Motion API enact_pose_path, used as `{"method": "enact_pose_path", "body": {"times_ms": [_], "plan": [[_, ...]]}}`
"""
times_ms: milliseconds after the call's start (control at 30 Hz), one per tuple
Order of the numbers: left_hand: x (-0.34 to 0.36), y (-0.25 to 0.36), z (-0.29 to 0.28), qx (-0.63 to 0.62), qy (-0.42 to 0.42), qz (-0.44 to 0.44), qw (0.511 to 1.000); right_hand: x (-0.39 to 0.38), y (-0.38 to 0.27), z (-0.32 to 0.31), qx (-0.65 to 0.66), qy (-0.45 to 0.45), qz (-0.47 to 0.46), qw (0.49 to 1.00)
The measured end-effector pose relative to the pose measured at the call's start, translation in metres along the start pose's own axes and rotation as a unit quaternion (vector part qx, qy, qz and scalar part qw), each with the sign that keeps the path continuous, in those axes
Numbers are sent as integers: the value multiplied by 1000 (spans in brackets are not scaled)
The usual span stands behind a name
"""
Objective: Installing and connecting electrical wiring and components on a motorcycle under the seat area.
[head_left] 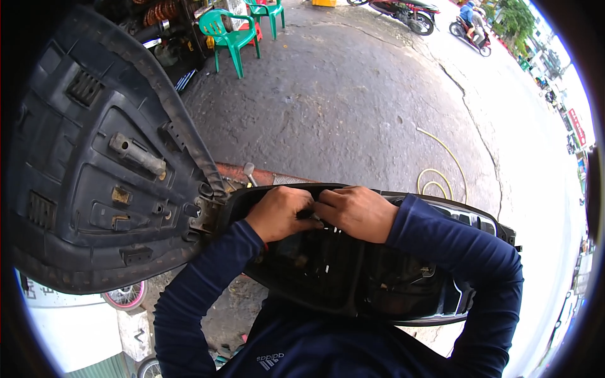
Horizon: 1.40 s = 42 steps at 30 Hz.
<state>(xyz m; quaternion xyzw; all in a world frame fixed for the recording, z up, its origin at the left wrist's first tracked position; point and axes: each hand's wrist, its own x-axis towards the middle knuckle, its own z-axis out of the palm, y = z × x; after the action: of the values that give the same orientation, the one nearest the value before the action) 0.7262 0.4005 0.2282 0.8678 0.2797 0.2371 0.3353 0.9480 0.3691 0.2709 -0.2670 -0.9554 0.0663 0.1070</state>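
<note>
A scooter's open under-seat compartment (357, 277), black inside, lies in front of me. Its black seat (69, 132) is swung up to the left, underside showing, joined at a hinge (207, 214). My left hand (280, 213) and my right hand (364, 214) meet over the compartment's far part, fingertips almost touching. Both have their fingers bent and pinched together. Whatever small thing lies between them is mostly hidden by the fingers and too dark to name. Below them the inside of the compartment is deep in shadow, with a few bright glints.
Green plastic chairs (234, 39) stand on the pavement at the far left. A yellowish hose (464, 176) coils on the ground beyond the scooter. Far right, a parked red motorcycle (403, 9) and a ridden motorbike (474, 38) are by the road. A pink-rimmed wheel (128, 296) shows under the seat.
</note>
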Motion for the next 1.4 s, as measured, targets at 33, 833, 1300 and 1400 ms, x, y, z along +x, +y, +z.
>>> {"method": "enact_pose_path", "body": {"times_ms": [33,833,1300,1400], "plan": [[0,0,0,8,2,14,1000,0,-1,0,5,-10,3,1000],[-5,-4,-5,1,-8,50,999,-16,-1,-38,61,15,96,993],[-2,5,-9,-45,-32,28,998,-45,-12,-115,587,271,336,685],[1,8,-9,-50,-36,24,998,-65,-15,-121,572,299,336,685]]}}
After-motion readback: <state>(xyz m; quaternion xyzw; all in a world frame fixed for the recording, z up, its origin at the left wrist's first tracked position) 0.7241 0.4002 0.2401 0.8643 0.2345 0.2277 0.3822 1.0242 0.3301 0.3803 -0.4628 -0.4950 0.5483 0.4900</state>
